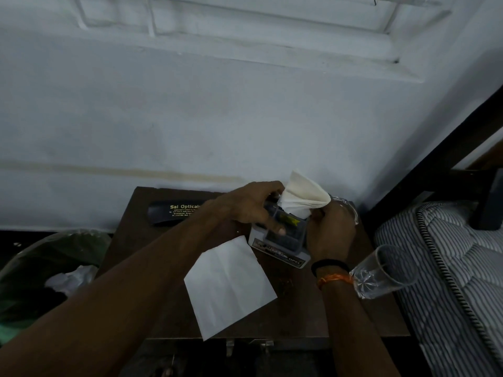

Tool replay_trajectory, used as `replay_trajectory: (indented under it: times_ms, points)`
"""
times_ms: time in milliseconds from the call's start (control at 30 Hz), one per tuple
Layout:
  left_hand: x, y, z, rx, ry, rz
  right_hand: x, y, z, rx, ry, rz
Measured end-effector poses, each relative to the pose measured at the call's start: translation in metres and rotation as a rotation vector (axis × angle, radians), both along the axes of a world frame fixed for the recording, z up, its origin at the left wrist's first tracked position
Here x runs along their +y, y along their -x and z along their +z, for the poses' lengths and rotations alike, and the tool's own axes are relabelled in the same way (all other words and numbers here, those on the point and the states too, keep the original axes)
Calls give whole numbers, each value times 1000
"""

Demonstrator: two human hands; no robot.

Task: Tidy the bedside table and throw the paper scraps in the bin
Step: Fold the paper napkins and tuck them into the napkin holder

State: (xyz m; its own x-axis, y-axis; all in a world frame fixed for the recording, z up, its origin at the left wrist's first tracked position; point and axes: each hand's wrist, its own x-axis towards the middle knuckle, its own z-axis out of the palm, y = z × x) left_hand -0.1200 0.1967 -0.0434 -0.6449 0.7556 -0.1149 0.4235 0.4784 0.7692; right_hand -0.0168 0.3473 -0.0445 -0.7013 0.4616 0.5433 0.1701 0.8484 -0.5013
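Note:
On the dark brown bedside table (294,311) stands a small clear plastic box (283,240) with a printed label. My left hand (250,206) grips the box from the left, fingers over its top. My right hand (330,232) is at the box's right side and pinches a folded white tissue (302,195) that sticks up from the box. A flat white sheet of paper (230,284) lies on the table in front of the box, its corner over the front edge. The bin (40,270), lined with a green bag, stands left of the table with crumpled paper inside.
A black spectacle case (174,212) lies at the table's back left by the white wall. A clear glass (383,273) lies tipped at the table's right edge, next to a striped mattress (446,268). Another glass object (347,204) shows behind my right hand.

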Motion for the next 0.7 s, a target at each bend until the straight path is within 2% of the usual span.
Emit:
replay_trajectory:
  times_ms: [133, 367, 567, 700]
  points:
    - [8, 6, -3, 217, -5, 143, 1, 1, -2, -36, 87, -9]
    - [25, 7, -4, 373, -65, 271, 7, 1, -1, -120, 214, 5]
    - [30, 1, -4, 382, -82, 281, 5, 0, -1, -145, 148, -19]
    - [31, 4, -2, 315, 1, 215, 6, 2, -5, -192, 172, -9]
